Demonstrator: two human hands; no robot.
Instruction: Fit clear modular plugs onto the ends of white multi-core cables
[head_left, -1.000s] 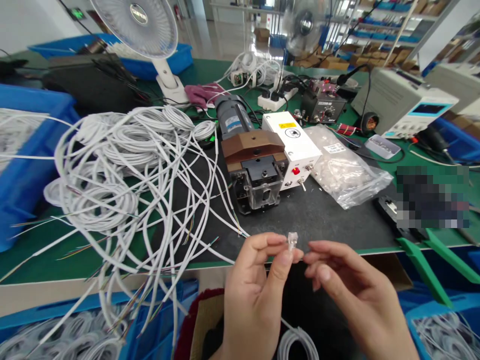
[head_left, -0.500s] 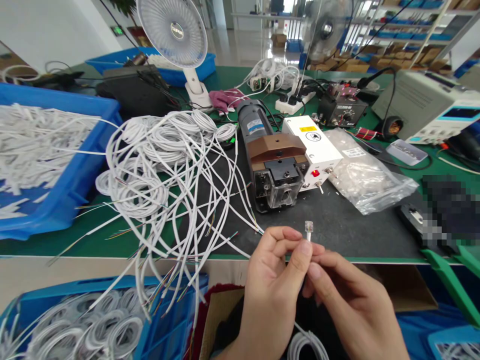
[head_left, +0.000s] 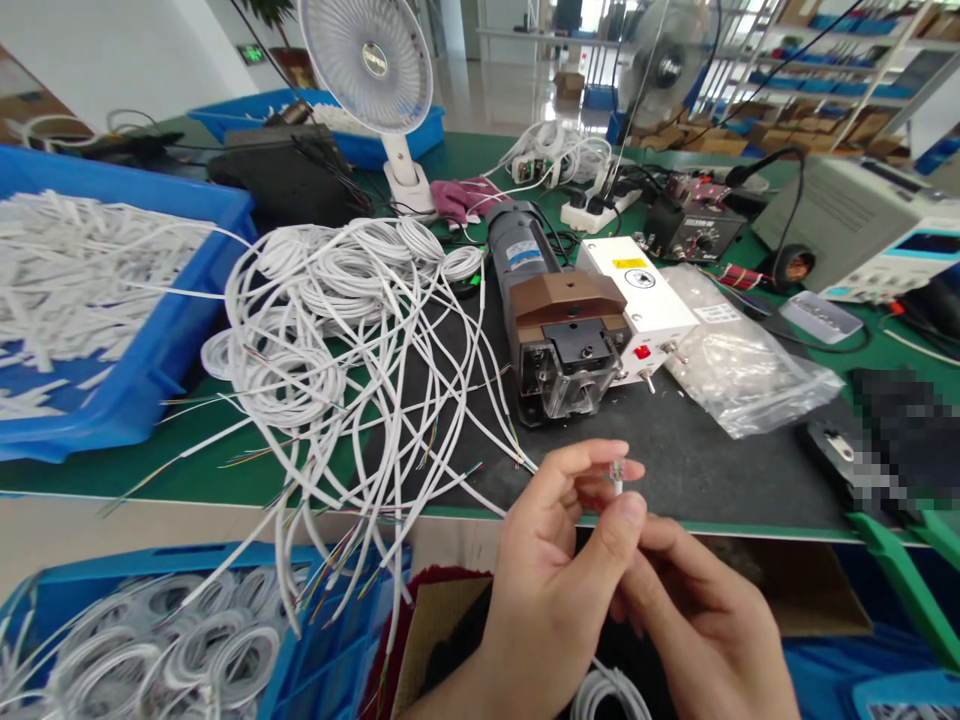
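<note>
A clear modular plug [head_left: 617,469] on the end of a white cable [head_left: 618,488] points upward in front of me, over the bench's front edge. My left hand [head_left: 566,560] is closed on the cable just below the plug, with the index and middle fingertips behind the plug and the thumb in front. My right hand [head_left: 694,610] pinches lower down, close against the left thumb; the cable between its fingers is mostly hidden. Below both hands hangs a coil of white cable [head_left: 611,692].
A tangled pile of white cables [head_left: 315,290] with bared coloured wires lies left, beside a blue bin [head_left: 127,415]. A motorised machine [head_left: 566,310] and white control box [head_left: 637,305] stand ahead. At right lie a plastic bag [head_left: 750,370] and a green-handled crimping tool [head_left: 900,570].
My left fingers have lifted and now reach up behind the plug, where they were folded lower before. The plug sits slightly lower in view. The camera view has shifted a little.
</note>
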